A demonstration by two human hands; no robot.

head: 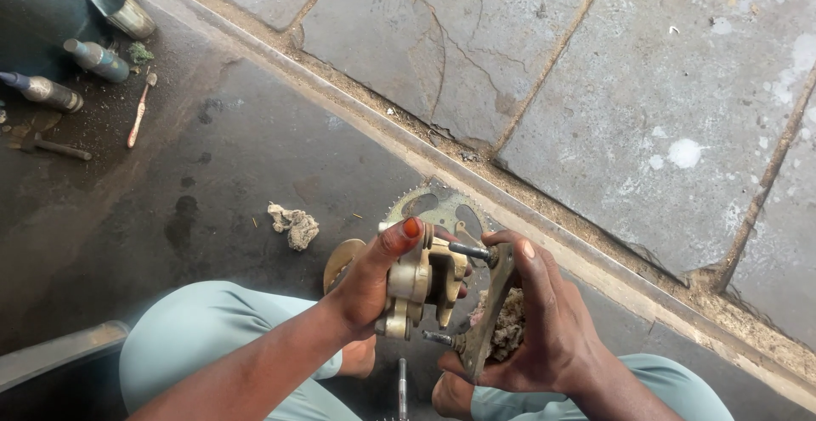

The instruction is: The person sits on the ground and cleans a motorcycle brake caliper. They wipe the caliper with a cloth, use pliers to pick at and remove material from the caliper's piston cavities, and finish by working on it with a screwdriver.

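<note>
Left hand (367,289) clamped around brake caliper body (416,281), thumb over its top. Right hand (544,319) closed on caliper mounting bracket (489,315) with a wad of rag (510,323) in the palm; bracket's two slide pins (467,251) point at the caliper. Sprocket (438,207) on the ground just beyond both hands. Another rag scrap (294,226) lies left of the left hand.

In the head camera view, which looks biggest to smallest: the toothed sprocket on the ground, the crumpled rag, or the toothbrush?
1. Toothed sprocket, though hands partly hide it.
2 and 3. Crumpled rag and toothbrush: too close to rank; the toothbrush is longer but thin and farther away.
</note>
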